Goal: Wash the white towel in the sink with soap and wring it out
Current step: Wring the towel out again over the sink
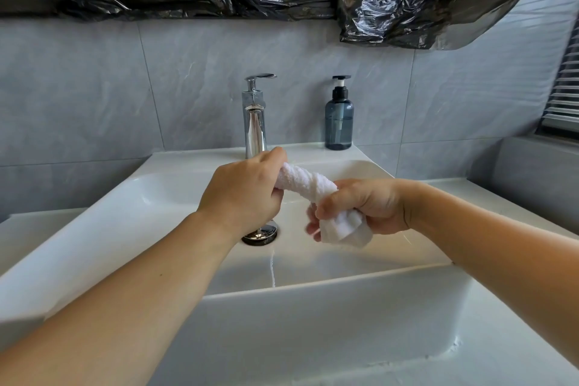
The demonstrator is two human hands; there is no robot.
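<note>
faucet behind, basin open left

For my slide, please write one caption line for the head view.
Both hands, left hand and right hand, twist the white towel above the sink, water trickling down.

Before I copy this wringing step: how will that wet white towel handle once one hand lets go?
Probably floppy: the white towel holds its twisted rope shape only between the left hand and right hand. Likely heavy for its size, since water streams from it into the sink. Soft, not fragile; it should untwist.
</note>
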